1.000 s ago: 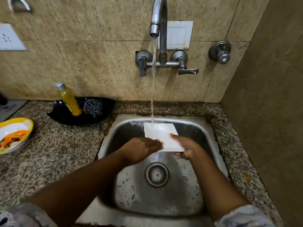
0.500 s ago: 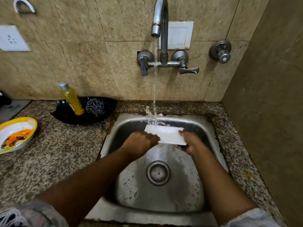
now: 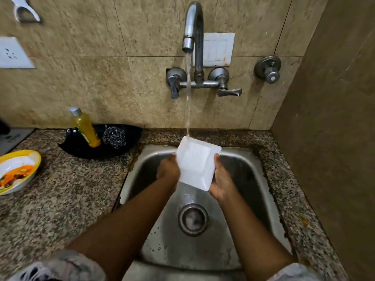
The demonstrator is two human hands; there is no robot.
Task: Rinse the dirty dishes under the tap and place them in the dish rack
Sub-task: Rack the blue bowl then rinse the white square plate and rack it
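Observation:
A white square plate (image 3: 195,163) is held tilted over the steel sink (image 3: 251,179), its underside facing me. My left hand (image 3: 168,169) grips its left edge and my right hand (image 3: 220,179) grips its right edge. Water runs from the tap (image 3: 192,27) and strikes the plate's far top edge. A dirty yellow-rimmed bowl (image 3: 17,171) with orange food remains sits on the counter at the far left. No dish rack is in view.
A black dish (image 3: 81,147) behind the sink's left corner holds a yellow soap bottle (image 3: 86,127) and a steel scrubber (image 3: 113,136). The granite counter (image 3: 67,195) surrounds the sink. A brown wall (image 3: 332,118) closes the right side. The drain (image 3: 192,219) lies below the plate.
The plate went from lying nearly flat under the stream to being tipped up with its underside toward me. Both hands shifted to its side edges and rose slightly.

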